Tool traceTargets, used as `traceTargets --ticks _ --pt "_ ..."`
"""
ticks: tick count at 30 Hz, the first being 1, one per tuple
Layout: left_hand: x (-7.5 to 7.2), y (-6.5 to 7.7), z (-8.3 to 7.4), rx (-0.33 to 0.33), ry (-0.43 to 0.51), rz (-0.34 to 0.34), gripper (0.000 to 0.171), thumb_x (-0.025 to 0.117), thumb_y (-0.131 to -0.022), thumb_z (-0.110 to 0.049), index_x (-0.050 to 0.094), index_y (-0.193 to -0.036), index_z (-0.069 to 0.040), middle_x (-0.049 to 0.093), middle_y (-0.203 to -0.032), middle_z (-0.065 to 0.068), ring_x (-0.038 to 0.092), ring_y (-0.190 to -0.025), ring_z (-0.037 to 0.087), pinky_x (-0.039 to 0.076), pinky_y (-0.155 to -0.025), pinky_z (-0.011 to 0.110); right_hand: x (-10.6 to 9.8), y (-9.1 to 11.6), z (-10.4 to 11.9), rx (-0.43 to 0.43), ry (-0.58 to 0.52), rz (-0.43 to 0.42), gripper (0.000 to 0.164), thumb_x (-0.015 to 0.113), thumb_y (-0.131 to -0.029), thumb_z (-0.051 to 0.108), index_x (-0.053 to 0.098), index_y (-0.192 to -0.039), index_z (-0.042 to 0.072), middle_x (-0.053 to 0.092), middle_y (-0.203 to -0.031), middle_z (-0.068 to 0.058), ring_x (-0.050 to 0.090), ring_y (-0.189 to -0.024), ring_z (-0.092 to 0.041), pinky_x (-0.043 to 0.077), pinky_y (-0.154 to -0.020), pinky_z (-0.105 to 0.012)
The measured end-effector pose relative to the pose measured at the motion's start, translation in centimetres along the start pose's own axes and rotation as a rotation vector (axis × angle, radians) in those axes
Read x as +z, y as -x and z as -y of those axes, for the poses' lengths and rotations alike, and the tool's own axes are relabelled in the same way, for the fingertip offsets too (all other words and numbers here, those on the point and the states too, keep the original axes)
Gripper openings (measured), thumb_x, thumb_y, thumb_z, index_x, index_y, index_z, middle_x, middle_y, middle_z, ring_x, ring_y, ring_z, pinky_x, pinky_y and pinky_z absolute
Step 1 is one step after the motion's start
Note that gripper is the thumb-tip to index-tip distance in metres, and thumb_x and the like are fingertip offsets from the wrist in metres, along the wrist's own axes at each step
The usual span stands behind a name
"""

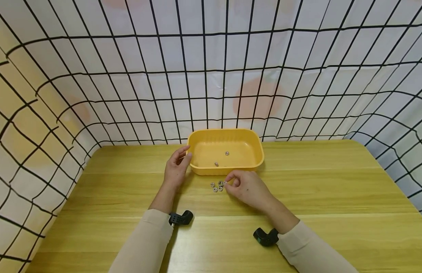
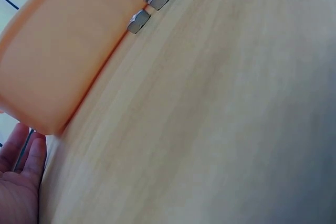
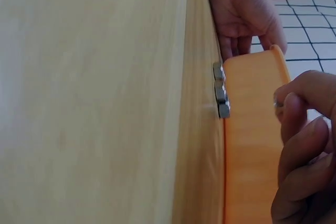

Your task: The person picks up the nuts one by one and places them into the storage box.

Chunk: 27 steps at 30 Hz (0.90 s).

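Note:
A yellow plastic bin (image 1: 228, 171) stands on the table with two small metal nuts (image 1: 227, 153) inside. My left hand (image 1: 176, 168) is at the bin's left end, its fingers loosely extended against the outside wall; in the left wrist view its fingers (image 2: 34, 158) lie by the bin's corner. Between thumb and index finger, my right hand (image 1: 248, 189) pinches a small metal nut (image 3: 276, 101), mostly covered by the fingertips. Just left of that hand, several hex nuts (image 1: 215, 189) lie on the table in front of the bin, also seen in the left wrist view.
Behind and on both sides of the wooden table (image 1: 333, 189) rises a black wire grid (image 1: 204, 72) with pale cloth behind it. The bin sits close to the table's back edge. Each wrist wears a black camera mount (image 1: 265, 237).

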State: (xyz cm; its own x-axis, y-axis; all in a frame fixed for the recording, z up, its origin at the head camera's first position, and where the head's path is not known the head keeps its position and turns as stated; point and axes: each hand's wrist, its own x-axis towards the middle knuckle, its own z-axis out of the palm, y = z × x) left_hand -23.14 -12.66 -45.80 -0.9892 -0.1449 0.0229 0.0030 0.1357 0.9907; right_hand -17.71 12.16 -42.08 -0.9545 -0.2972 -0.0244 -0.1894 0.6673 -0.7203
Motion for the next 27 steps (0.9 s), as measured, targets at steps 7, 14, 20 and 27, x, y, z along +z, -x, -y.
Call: traceTargets --ticks 7,14,20,27 --pt "0.0 -0.1 0.1 0.003 0.006 -0.003 0.038 0.062 -0.103 -0.03 0.062 -0.14 -0.021 0.054 -0.145 0.014 0.052 -0.136 0.031 0.044 -0.113 0.048 -0.7 0.1 0.5 0.01 0.028 -0.014 0.007 0.076 -0.091 0.025 0.072 -0.094 0.019 0.06 -0.066 0.006 0.05 -0.055 -0.011 0.038 -0.051 -0.021" --pt "0.0 0.0 0.0 -0.005 0.007 0.0 0.037 0.062 -0.103 -0.031 0.063 -0.139 -0.023 0.054 -0.145 0.012 0.052 -0.136 0.029 0.044 -0.114 0.047 -1.9 -0.1 1.0 -0.01 -0.001 -0.003 0.007 0.075 -0.093 0.021 0.072 -0.097 0.016 0.059 -0.067 0.003 0.047 -0.053 -0.011 0.035 -0.048 -0.02" --pt "-0.1 0.1 0.0 -0.002 -0.002 0.001 0.037 0.062 -0.103 -0.031 0.063 -0.139 -0.023 0.054 -0.145 0.012 0.052 -0.136 0.028 0.044 -0.114 0.047 -3.0 -0.7 1.5 -0.041 0.054 -0.019 0.007 0.074 -0.093 0.022 0.072 -0.096 0.016 0.059 -0.066 0.004 0.047 -0.052 -0.011 0.036 -0.047 -0.021" --pt "0.0 0.0 0.1 -0.002 -0.007 0.001 0.037 0.061 -0.103 -0.031 0.063 -0.139 -0.023 0.054 -0.146 0.011 0.051 -0.137 0.028 0.044 -0.114 0.047 -4.3 -1.7 1.9 -0.064 0.096 -0.041 0.01 0.073 -0.093 0.027 0.072 -0.097 0.018 0.06 -0.069 0.004 0.048 -0.053 -0.013 0.038 -0.051 -0.025"
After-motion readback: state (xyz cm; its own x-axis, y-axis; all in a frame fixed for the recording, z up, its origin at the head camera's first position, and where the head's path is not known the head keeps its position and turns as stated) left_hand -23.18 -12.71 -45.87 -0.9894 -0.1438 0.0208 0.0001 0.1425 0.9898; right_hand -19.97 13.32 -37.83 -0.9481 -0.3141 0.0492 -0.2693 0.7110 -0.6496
